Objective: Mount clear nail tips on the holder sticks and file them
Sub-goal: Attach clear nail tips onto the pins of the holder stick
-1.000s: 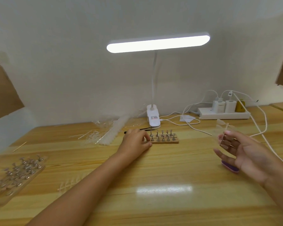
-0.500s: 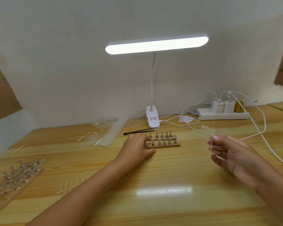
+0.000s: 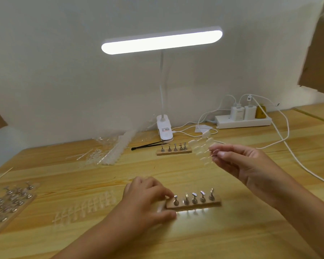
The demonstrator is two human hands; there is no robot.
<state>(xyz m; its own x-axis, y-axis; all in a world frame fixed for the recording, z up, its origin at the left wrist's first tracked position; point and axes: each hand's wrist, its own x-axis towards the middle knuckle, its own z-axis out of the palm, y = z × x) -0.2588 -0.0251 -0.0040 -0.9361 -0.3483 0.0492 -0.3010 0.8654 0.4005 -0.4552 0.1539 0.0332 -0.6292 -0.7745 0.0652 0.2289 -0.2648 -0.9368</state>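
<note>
- The left hand [image 3: 148,200] rested on the wooden table [image 3: 232,230], with its thumb and fingers closed on the left end of a small wooden block [image 3: 195,204].
- That block lay near the front of the table and carried five short metal holder sticks [image 3: 194,198] in a row, all standing roughly upright; no nail tip could be made out on any of them.
- The right hand [image 3: 251,165] was raised above the table, its thumb and fingertips pinched on a strip of clear nail tips [image 3: 201,148], which fanned out to the left of the fingers.
- A second wooden block [image 3: 174,152] with five more sticks lay farther back, just in front of the base of the desk lamp [image 3: 162,42], well apart from the nearer block.
- Black tweezers [image 3: 148,145] lay just left of the far block.
- A loose heap of clear plastic strips [image 3: 108,152] lay at the back left of the table.
- Another clear strip of nail tips [image 3: 84,208] lay flat on the table, left of the left hand.
- A clear tray of metal holders [image 3: 9,200] lay at the left edge.
- A white power strip [image 3: 243,122] with chargers plugged in lay against the wall at the back right, its white cables [image 3: 281,143] trailing across the table behind the right hand.
</note>
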